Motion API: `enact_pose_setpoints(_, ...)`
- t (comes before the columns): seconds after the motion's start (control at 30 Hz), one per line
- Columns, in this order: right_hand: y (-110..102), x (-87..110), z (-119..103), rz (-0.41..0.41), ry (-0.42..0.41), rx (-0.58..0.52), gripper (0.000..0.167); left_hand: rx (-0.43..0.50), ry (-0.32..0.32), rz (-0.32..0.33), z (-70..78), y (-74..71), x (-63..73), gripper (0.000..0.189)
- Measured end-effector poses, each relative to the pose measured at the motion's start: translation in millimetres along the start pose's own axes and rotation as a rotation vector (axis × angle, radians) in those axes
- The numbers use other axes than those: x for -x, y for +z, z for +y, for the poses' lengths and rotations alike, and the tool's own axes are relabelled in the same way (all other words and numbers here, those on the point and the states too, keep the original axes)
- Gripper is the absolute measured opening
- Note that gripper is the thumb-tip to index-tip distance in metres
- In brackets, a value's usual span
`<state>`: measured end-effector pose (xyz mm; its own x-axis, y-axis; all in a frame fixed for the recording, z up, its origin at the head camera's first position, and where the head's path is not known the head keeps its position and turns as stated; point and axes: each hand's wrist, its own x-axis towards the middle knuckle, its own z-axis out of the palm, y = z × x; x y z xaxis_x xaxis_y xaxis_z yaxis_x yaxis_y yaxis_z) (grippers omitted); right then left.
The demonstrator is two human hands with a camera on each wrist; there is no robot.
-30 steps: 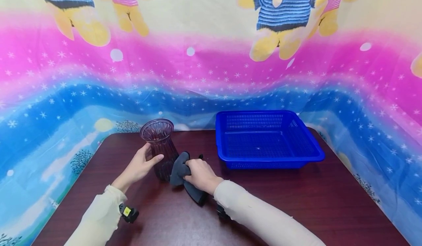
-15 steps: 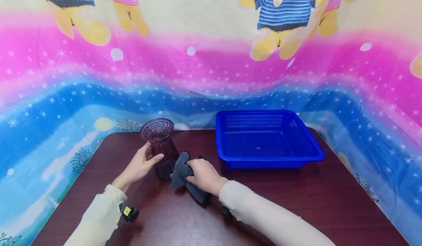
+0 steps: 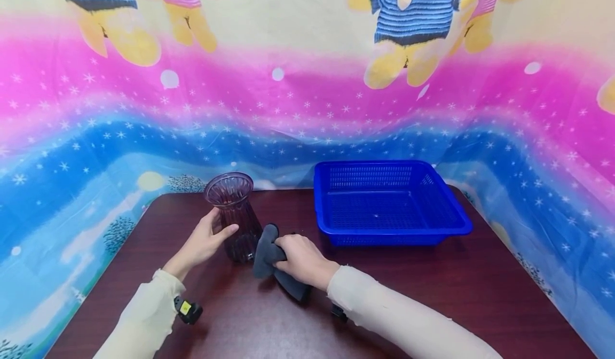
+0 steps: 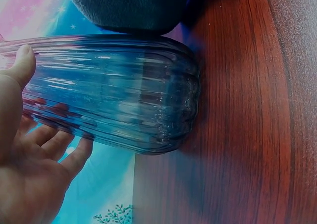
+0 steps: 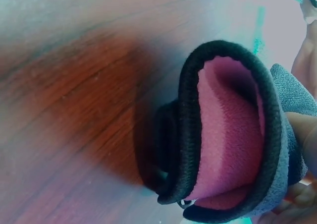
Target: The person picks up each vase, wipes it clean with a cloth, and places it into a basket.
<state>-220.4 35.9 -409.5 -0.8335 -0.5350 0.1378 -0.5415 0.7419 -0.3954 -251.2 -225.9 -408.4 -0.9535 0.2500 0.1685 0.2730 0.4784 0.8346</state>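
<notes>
A purplish ribbed glass vase [image 3: 242, 228] with a flared rim stands on the table, tilted slightly in the head view. My left hand [image 3: 204, 241] holds it at the side, thumb in front and fingers round the far side; the left wrist view shows those fingers against the glass [image 4: 114, 90]. To the right of the vase, my right hand [image 3: 305, 260] grips a bunched dark grey cloth [image 3: 266, 255]. Folded over, the cloth [image 5: 230, 130] shows a pink inner face and black edging in the right wrist view. Whether it touches the vase I cannot tell.
A blue plastic basket [image 3: 394, 233] with perforated walls stands at the back right of the dark red-brown table [image 3: 230, 321]. Behind the table hangs a printed backdrop [image 3: 288, 102]. A small black device [image 3: 187, 310] is strapped to the left wrist.
My right hand has drawn the cloth a little to the right and toward me, showing more of the vase's base. The left hand and the vase have stayed in place.
</notes>
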Motion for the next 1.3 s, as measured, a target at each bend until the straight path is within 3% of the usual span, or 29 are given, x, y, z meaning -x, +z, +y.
enact_pose_setpoints(0.33, -7.2, 14.7, 5.4, 0.017, -0.054, 0.041, 0.013, 0.016, 0.01, 0.003, 0.1, 1.1, 0.5, 0.068)
enact_pose_setpoints(0.83, -24.0, 35.8, 20.5, -0.022, -0.126, 0.088, 0.015, 0.021, 0.037, 0.021, -3.0, 3.0, -0.2, 0.063)
enact_pose_setpoints(1.3, -35.0, 52.7, 34.2, -0.052, -0.127, 0.106, 0.012, 0.017, 0.036, 0.02, -2.0, 3.1, -0.4, 0.065)
